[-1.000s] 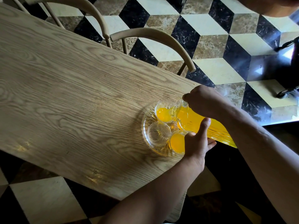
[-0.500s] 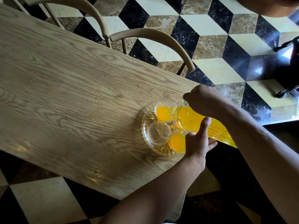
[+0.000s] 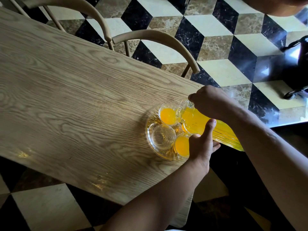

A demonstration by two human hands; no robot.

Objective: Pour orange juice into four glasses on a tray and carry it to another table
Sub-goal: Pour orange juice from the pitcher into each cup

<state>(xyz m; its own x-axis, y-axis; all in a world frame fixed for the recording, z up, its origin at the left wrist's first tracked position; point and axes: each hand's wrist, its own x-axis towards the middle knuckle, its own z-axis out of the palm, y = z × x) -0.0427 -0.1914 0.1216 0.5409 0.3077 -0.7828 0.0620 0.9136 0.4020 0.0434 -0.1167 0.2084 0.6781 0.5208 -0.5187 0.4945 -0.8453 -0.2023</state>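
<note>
A person is tilting a ribbed glass pitcher (image 3: 215, 130) of orange juice over a round glass tray (image 3: 150, 139) that is sitting near the corner of a wooden table (image 3: 66, 105), the right hand (image 3: 210, 102) gripping the pitcher's neck and the left hand (image 3: 202, 142) bracing its underside. The spout is resting over the far glass (image 3: 168, 115) on the tray, which is holding juice, while the near glass (image 3: 181, 145) on the tray is also holding juice and the empty glass (image 3: 163, 136) is standing on the tray's left side. Beyond the tray, across the table, two curved chair backs (image 3: 156, 38) are standing on a black, cream and brown tiled floor (image 3: 216, 47).
</note>
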